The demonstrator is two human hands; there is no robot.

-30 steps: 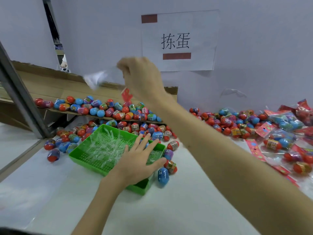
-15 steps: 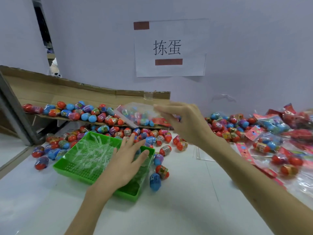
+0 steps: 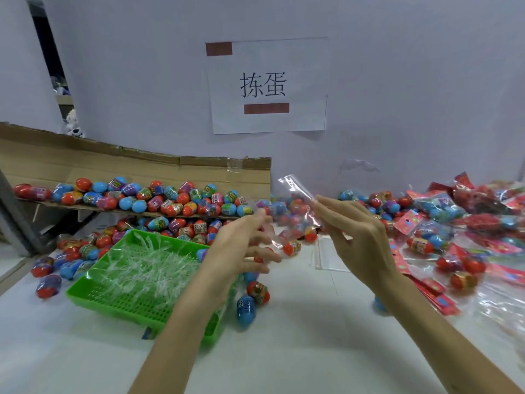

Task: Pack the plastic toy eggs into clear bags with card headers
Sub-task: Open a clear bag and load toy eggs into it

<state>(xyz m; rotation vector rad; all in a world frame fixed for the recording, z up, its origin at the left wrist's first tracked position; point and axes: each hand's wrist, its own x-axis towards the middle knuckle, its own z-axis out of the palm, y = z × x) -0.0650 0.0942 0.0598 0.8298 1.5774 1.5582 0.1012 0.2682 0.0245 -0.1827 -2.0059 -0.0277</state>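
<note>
Head view: packed bags (image 3: 443, 207) pile up at my right, yet loose eggs (image 3: 170, 201) crowd the cardboard shelf (image 3: 113, 166) and the table (image 3: 312, 336) — plenty left, I judge. My right hand (image 3: 360, 237) pinches a clear bag (image 3: 295, 194) that looks empty. My left hand (image 3: 241, 248), fingers loosely spread, is at the bag's lower edge — gripping it or not, I cannot tell.

On the wall (image 3: 397, 81) straight ahead of you hangs a white paper sheet (image 3: 301, 81) printed with two large black characters, 拣蛋. The wrappers on the toy eggs (image 3: 170, 200) carry print too small and blurred for you to read.
</note>
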